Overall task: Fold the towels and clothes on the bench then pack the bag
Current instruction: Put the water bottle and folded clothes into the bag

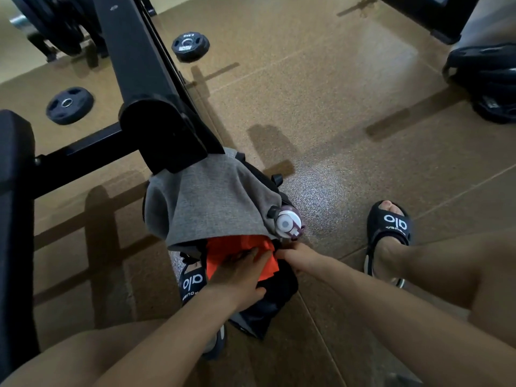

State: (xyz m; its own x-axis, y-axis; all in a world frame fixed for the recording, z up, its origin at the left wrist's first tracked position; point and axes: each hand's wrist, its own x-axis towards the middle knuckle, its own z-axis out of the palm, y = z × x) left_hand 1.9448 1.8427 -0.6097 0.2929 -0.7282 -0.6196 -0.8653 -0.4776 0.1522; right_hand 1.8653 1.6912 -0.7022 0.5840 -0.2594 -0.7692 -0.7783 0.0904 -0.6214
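Observation:
A grey and black bag (206, 199) stands open on the floor between my feet, its grey flap thrown back toward the bench. An orange folded cloth (237, 247) lies in the mouth of the bag. My left hand (240, 272) presses flat on the orange cloth with its fingers spread. My right hand (296, 256) grips the bag's dark rim at the right of the opening. A white and purple bottle (287, 224) sticks out of the bag's side pocket.
The black bench (14, 219) runs along the left edge, and its frame (145, 79) slants across the upper left. Two weight plates (69, 105) (190, 46) lie on the brown floor. My feet wear black slides (389, 233). More dark weights (485, 79) sit at the right.

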